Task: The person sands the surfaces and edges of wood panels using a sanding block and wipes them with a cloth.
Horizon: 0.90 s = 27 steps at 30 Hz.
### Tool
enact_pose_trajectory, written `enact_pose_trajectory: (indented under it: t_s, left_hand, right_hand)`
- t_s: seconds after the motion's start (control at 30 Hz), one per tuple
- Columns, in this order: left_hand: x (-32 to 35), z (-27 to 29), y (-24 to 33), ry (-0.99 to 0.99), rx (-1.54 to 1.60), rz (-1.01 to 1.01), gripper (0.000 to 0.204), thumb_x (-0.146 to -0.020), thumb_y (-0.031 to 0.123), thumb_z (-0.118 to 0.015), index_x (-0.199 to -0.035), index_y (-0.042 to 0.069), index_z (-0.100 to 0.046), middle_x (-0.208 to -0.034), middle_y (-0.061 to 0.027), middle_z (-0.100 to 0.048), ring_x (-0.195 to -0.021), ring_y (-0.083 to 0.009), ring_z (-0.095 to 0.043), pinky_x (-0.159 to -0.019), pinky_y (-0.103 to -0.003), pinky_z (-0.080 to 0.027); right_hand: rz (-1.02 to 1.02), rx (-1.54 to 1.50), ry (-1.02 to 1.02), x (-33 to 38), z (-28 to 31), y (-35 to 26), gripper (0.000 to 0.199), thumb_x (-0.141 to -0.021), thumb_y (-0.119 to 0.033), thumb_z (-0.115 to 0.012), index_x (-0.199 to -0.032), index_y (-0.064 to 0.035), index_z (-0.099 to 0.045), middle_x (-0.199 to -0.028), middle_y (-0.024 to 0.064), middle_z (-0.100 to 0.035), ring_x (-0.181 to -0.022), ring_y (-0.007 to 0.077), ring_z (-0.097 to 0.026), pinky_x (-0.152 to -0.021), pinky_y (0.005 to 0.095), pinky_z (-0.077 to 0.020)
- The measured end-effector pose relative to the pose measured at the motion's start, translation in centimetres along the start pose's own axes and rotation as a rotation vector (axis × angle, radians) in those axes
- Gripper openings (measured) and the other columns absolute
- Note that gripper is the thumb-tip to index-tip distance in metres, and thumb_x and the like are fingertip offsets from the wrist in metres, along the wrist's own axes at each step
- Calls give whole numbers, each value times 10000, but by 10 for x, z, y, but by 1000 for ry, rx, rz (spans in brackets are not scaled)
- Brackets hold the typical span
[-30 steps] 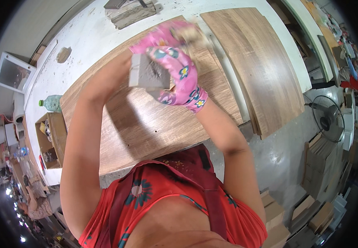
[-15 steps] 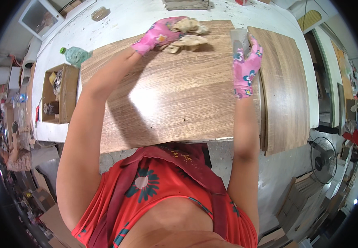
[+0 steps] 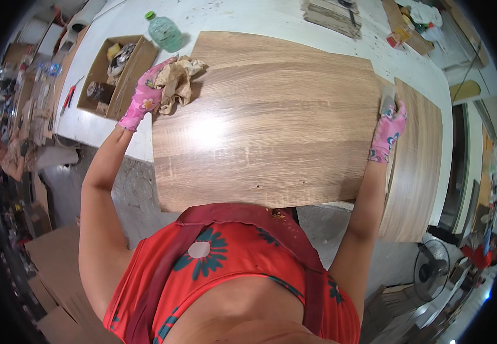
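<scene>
A crumpled tan cloth [image 3: 178, 85] is held bunched in the left hand [image 3: 148, 93], which is covered by a pink flowered glove. The cloth is spread over the left edge of a wood-grain board [image 3: 271, 126], and this board is laid flat between the two hands. By the right hand [image 3: 389, 129], gloved alike, a greyish block [image 3: 387, 96] is gripped at the board's right edge; whether the edge is touched by the block cannot be told.

Just left of the left hand, an open cardboard box [image 3: 136, 66] of odds and ends is set on the white bench [image 3: 248, 20], and a green-capped bottle [image 3: 165, 33] is placed just beyond the same hand. More wood-grain boards [image 3: 418, 155] are laid just right of the right hand. Beyond it and to its left, well apart, a grey slab-like block [image 3: 333, 17] is seen.

The step in hand is judged to be a wiping of the board's upper face, with the cloth brought to the side edge. For another pass, the cloth would need to be pressed flat and drawn back across the grain from the left hand, with the greyish block kept clear of the surface.
</scene>
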<state>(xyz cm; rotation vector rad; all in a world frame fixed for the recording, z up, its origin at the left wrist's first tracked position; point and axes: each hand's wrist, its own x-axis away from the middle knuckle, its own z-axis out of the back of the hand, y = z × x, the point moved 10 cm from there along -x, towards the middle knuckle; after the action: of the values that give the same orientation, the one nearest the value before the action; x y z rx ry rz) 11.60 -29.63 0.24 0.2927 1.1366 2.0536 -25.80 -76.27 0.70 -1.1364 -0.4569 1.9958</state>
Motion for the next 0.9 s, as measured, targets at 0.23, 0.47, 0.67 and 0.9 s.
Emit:
enact_pose_trajectory:
  t_s: [0.23, 0.47, 0.67, 0.9]
  left_hand:
    - [136, 8, -36, 98, 847, -28, 820, -788, 298, -700, -1410, -17, -267, -1317, -144, -495, -1220, -247, -483, -1045, -359, -395]
    - [266, -28, -15, 202, 462, 367, 806, -780, 301, -702, -1399, -11, -290, -1305, -148, -504, -1207, -249, -493, -1032, -357, -405]
    - [253, 3, -30, 221, 362, 373, 795, -773, 305, -705, -1389, -6, -310, -1294, -152, -511, -1196, -251, -502, -1020, -356, -414]
    - [216, 32, -62, 195, 303, 359, 781, -765, 308, -707, -1378, 0, -334, -1282, -156, -519, -1182, -254, -512, -1007, -355, -424]
  right_hand:
    - [-247, -82, -56, 3, -10, 11, 333, -868, -84, -534, -1185, 15, -562, -984, 142, -647, -781, 184, -607, -697, 269, -472]
    - [-224, 57, -50, 1, -13, 39, 361, -834, -121, -551, -1163, 24, -574, -1023, 187, -650, -875, 252, -634, -762, 324, -481]
    - [-285, 117, -120, 12, -5, 24, 402, -775, -142, -600, -1157, -16, -589, -958, 181, -667, -835, 272, -646, -727, 334, -492]
    - [-564, -129, 21, 129, 118, 33, 315, -863, -84, -546, -1168, -9, -566, -1005, 145, -646, -877, 177, -604, -745, 288, -475]
